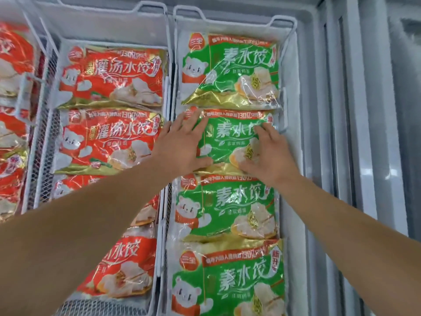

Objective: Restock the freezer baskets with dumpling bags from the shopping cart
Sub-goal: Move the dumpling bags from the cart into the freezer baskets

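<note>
Now both hands, left hand (pixel 180 147), right hand (pixel 268 156), fingers spread (seemingly pressing), on green dumpling bag (pixel 227 142), right basket (pixel 292 26).

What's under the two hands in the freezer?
Both hands, left and right, press flat on a green dumpling bag, second from the far end of the right basket. Whatever lies beneath that bag is covered, so it cannot be seen.

green dumpling bags (pixel 230 210): glossy crinkled plastic film, gold foil edge | red dumpling bags (pixel 109 142): same glossy film | baskets (pixel 169 65): white coated wire, frosted
</note>
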The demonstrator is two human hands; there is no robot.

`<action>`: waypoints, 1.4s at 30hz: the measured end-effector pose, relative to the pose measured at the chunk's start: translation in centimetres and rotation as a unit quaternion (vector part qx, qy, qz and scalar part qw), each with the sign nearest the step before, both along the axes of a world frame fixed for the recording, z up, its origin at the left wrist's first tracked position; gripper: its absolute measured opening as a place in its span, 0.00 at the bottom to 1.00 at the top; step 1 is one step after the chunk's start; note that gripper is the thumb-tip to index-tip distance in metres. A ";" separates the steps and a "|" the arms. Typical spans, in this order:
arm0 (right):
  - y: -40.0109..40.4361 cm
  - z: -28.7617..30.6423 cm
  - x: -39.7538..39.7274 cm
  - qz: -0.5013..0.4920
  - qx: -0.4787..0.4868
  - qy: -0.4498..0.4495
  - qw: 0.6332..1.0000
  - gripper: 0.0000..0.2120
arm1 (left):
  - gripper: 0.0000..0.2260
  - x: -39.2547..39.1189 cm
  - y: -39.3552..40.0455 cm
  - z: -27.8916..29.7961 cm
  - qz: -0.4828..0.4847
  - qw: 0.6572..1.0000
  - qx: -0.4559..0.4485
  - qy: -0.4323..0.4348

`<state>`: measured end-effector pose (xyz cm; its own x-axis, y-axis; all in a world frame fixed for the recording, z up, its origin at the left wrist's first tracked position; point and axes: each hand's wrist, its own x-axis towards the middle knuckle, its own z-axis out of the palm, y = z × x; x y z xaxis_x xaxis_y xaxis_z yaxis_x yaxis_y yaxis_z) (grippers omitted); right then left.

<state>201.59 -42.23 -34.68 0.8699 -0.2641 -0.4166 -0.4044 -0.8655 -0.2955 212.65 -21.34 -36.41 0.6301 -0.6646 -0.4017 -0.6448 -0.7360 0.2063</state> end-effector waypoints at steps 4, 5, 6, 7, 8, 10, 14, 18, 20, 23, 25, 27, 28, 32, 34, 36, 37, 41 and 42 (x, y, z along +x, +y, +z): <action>-1.4 0.5 4.3 -0.031 -0.035 -0.153 0.987 0.28 | 0.34 3.4 -1.9 1.5 0.059 0.982 -0.139 -0.109; -1.8 0.4 5.8 -0.032 -0.041 -0.186 0.981 0.25 | 0.34 4.6 -2.7 1.6 0.066 0.976 -0.162 -0.127; -2.2 0.3 7.6 -0.032 -0.047 -0.206 0.977 0.25 | 0.34 6.0 -3.6 1.5 0.072 0.974 -0.166 -0.133; -2.6 0.1 9.6 -0.032 -0.046 -0.209 0.976 0.27 | 0.35 7.4 -4.6 1.3 0.078 0.978 -0.151 -0.124; -3.0 -0.1 11.1 -0.035 -0.040 -0.186 0.981 0.31 | 0.37 8.4 -5.5 1.0 0.080 0.984 -0.123 -0.103; -3.7 -0.8 13.0 -0.042 -0.023 -0.107 0.993 0.39 | 0.39 9.7 -6.6 -0.1 0.080 0.992 -0.072 -0.064; -4.6 -1.5 12.6 -0.028 -0.023 -0.051 0.998 0.44 | 0.42 9.9 -5.9 -1.2 0.063 0.995 -0.040 -0.062; -4.4 -0.8 11.0 -0.054 -0.025 -0.016 0.998 0.47 | 0.44 9.1 -5.5 -0.7 0.071 0.996 -0.005 -0.048; -3.9 0.5 10.3 -0.024 -0.049 0.003 0.999 0.46 | 0.45 8.7 -5.1 0.3 0.082 0.996 0.004 -0.033; -3.1 3.0 8.3 -0.030 -0.062 0.013 0.998 0.47 | 0.45 8.0 -4.4 2.1 0.100 0.995 -0.014 -0.022; -2.2 4.2 6.9 -0.036 -0.072 0.013 0.997 0.47 | 0.43 7.5 -3.7 3.0 0.099 0.994 -0.036 -0.026; -0.7 5.8 5.2 -0.037 -0.081 0.014 0.996 0.45 | 0.42 6.6 -2.5 4.3 0.087 0.994 -0.057 -0.033; 0.2 6.6 4.2 -0.037 -0.080 0.013 0.996 0.45 | 0.41 6.0 -1.8 4.9 0.081 0.994 -0.062 -0.034; 4.7 9.3 0.2 -0.039 -0.059 0.011 0.997 0.43 | 0.38 2.9 1.5 7.2 0.068 0.994 -0.086 -0.029; 7.2 11.1 -2.3 -0.037 -0.055 0.002 0.998 0.43 | 0.37 0.6 3.6 9.2 0.062 0.993 -0.098 -0.032; 9.7 12.4 -4.5 -0.034 -0.050 -0.014 0.998 0.42 | 0.37 -2.0 5.6 10.9 0.064 0.991 -0.113 -0.028; 10.7 12.9 -5.2 -0.029 -0.052 -0.020 0.998 0.41 | 0.37 -3.1 6.3 11.5 0.066 0.990 -0.121 -0.021; 15.9 16.1 -10.1 0.003 -0.052 -0.055 0.997 0.40 | 0.36 -9.8 11.7 14.8 0.083 0.986 -0.143 -0.034; 16.6 16.4 -10.6 0.012 -0.050 -0.060 0.997 0.40 | 0.35 -10.7 12.4 15.0 0.086 0.985 -0.147 -0.033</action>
